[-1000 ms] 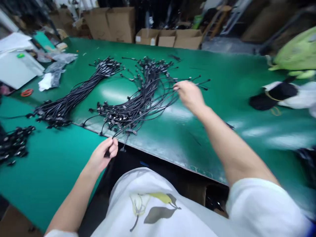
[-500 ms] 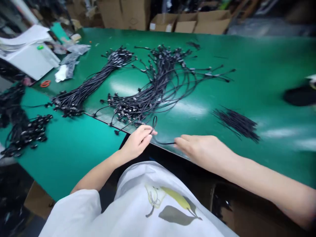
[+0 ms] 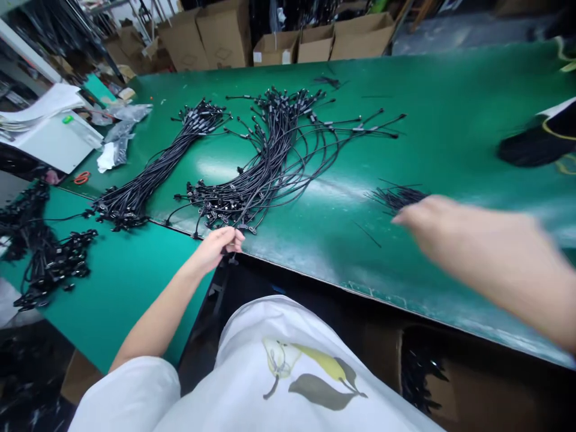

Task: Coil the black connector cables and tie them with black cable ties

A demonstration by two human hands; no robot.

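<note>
My left hand [image 3: 220,245] is closed on a black cable at the table's front edge, and a small dark connector [image 3: 232,259] hangs just below its fingers. Beside it lies a spread bundle of black cables [image 3: 274,153] with connectors on both ends. My right hand [image 3: 434,225], blurred, reaches over a pile of thin black ties [image 3: 393,195]. Its fingertips are at the pile's near side, and whether they grip any tie cannot be made out. One loose tie [image 3: 367,234] lies between the hands.
A second cable bundle [image 3: 166,162] lies to the left, and more cables [image 3: 58,255] rest on the lower green surface. Orange scissors handles [image 3: 81,177], a white box [image 3: 60,144] and plastic bags sit at far left. A dark object [image 3: 524,144] is at far right; cardboard boxes [image 3: 362,36] stand behind.
My right hand has left the cable near my left hand and moved right to the ties. The loop above my left hand no longer shows. A single tie now lies on the table.
</note>
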